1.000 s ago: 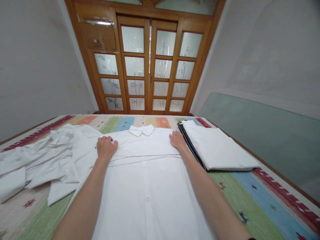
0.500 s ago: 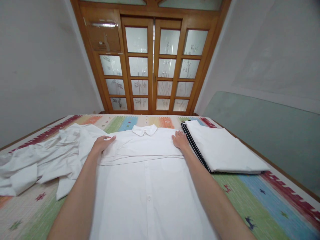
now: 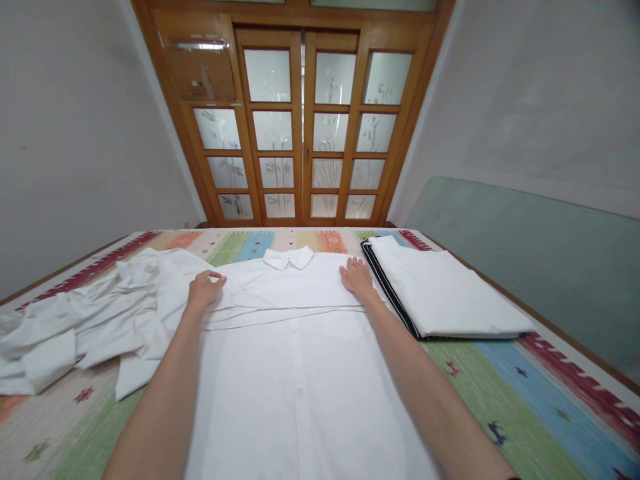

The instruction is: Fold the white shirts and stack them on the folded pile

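Note:
A white buttoned shirt lies flat, front up, on a colourful striped bed cover, its collar at the far end and its sleeves folded across the chest. My left hand rests on the shirt's left shoulder with fingers curled and pinched on the fabric. At the right shoulder, my right hand lies flat with fingers stretched out, pressing the cloth down.
A heap of crumpled white garments lies to the left. A neatly folded white pile with a dark striped edge sits to the right. Wooden glass-paned doors stand beyond the bed; walls close in on both sides.
My left hand went from a fist to stretched flat on the shoulder, then curled into a pinch again. My right hand stayed flat in place. The view shifted slightly.

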